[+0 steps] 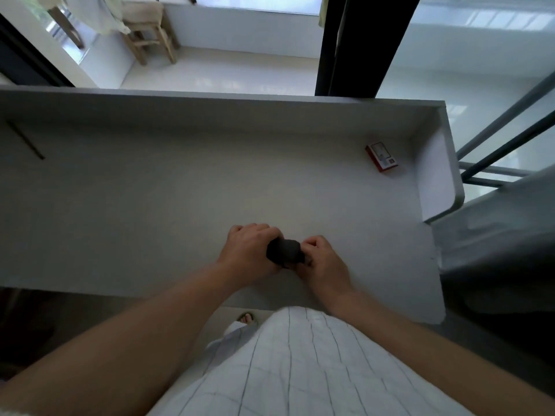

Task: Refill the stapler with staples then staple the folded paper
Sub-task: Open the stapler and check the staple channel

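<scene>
Black stapler (283,250) gripped low-centre above white desk (180,205): left hand (249,250) wrapped round it from nine o'clock, right hand (322,261) pinching its end from three o'clock. Red-and-white staple box (381,157) lying well apart, toward one o'clock, near desk's corner.

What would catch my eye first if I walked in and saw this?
Probably the two bare hands meeting near the front edge of the white desk: the left hand wraps a black stapler while the right hand works at its end. Next, the small red and white box lying alone in the far right corner.
</scene>
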